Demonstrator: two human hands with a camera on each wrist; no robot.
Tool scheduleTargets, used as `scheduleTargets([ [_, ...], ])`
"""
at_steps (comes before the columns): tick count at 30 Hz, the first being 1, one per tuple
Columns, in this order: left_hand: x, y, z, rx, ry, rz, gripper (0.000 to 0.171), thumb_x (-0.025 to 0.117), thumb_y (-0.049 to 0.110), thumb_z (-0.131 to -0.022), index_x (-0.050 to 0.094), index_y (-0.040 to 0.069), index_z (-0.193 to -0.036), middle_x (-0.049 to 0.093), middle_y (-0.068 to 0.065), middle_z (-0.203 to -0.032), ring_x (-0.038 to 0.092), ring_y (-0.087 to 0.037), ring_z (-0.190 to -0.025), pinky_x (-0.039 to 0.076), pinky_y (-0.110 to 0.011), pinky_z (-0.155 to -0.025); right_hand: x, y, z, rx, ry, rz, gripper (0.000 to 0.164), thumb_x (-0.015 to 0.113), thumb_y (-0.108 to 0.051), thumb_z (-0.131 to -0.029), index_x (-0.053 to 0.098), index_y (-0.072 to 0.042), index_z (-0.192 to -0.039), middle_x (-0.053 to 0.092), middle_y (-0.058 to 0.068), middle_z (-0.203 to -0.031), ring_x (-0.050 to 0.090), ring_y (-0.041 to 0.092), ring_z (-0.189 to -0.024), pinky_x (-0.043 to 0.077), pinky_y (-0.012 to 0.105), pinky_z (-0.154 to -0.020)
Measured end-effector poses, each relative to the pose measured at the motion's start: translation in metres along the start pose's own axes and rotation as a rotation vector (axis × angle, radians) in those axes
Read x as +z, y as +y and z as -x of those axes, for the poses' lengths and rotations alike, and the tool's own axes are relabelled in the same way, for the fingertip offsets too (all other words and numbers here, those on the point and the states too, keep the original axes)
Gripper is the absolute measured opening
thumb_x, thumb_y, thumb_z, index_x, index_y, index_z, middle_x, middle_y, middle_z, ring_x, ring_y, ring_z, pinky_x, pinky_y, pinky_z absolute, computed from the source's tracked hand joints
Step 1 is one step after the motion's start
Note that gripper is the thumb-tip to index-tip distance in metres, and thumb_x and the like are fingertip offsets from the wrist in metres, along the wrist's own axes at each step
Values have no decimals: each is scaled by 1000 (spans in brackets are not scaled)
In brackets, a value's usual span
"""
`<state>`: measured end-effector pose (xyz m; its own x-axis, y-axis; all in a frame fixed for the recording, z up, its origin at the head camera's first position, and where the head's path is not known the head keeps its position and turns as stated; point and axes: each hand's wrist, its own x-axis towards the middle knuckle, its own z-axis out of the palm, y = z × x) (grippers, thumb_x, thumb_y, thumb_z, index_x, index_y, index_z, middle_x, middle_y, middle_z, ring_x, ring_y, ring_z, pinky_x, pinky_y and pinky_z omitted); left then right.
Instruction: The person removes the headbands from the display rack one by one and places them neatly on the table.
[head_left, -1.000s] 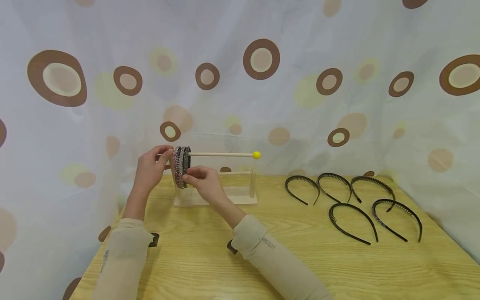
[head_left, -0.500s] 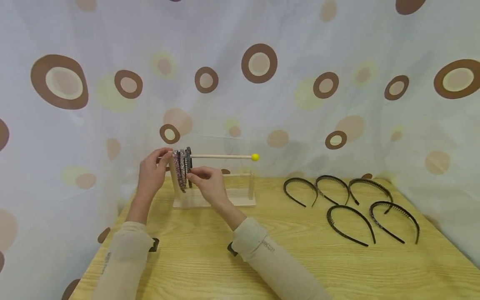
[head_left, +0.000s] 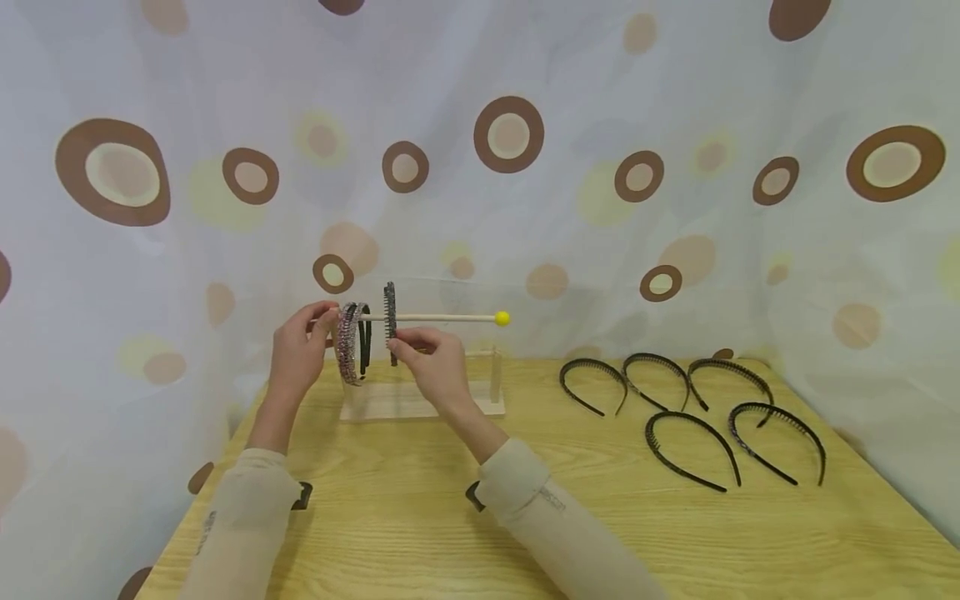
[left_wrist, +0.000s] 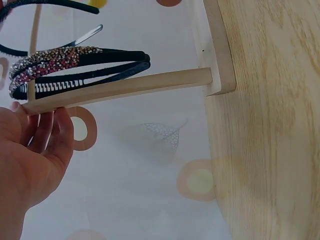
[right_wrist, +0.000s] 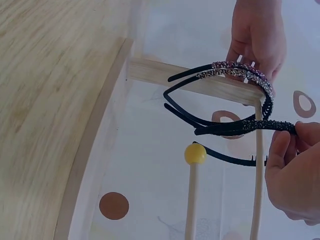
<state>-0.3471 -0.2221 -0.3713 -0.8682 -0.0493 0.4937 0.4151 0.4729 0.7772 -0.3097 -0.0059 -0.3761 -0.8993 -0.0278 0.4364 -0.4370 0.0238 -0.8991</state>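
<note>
My left hand grips the top of the wooden stand's left post between thumb and fingers. From that post runs a wooden rod with a yellow ball at its end. Glittery pink and silver headbands hang on the rod close to the post. To their right, my right hand pinches a dark toothed headband, which is around the rod and apart from the others. In the right wrist view its beaded band sits between thumb and fingers.
Several black headbands lie on the right side of the wooden table. A lower rod with a yellow ball is on the stand's shorter right post. A dotted curtain stands behind.
My right hand has drawn the dark headband rightward along the rod, away from the glittery ones, opening a gap. My left hand keeps its grip on the post. The head view has shifted slightly.
</note>
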Motion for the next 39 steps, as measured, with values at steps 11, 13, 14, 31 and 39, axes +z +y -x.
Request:
scheduleTargets([
  [11,-1,0,1,12,2,-16,47,51,37,-107,62,-1,-133,63,-19,-129,66,-34,-108,62,-26,-79,-24,-22,-5,-77,118,-67,22,79,-18,-93,78,-4,-110,74,3,-101,71,21,-91,62,26,-71],
  [13,-1,0,1,10,3,-21,47,51,38,-107,62,0,-133,64,-19,-129,66,-34,-108,63,-29,-80,-30,-26,-6,-86,125,-97,23,78,-17,-93,77,-3,-111,74,5,-102,71,26,-93,63,27,-65],
  [14,-1,1,1,9,2,-22,47,51,38,-107,62,0,-133,64,-19,-129,66,-35,-108,63,-29,-80,-33,-28,-6,-91,126,-113,23,78,-17,-94,77,-2,-112,74,6,-102,71,29,-93,64,29,-62],
  [31,0,-3,1,13,-19,-58,49,49,40,-107,61,1,-135,63,-19,-129,68,-36,-104,63,-41,-83,-111,-45,5,-183,229,-28,24,73,-14,-97,74,1,-116,74,12,-101,70,32,-93,60,28,-83],
  [39,1,-5,0,21,-9,-59,51,49,41,-107,61,1,-136,63,-20,-131,69,-36,-102,63,-44,-84,-156,-44,24,-169,157,32,28,72,-19,-99,73,0,-120,72,14,-110,69,26,-96,60,36,-90],
])
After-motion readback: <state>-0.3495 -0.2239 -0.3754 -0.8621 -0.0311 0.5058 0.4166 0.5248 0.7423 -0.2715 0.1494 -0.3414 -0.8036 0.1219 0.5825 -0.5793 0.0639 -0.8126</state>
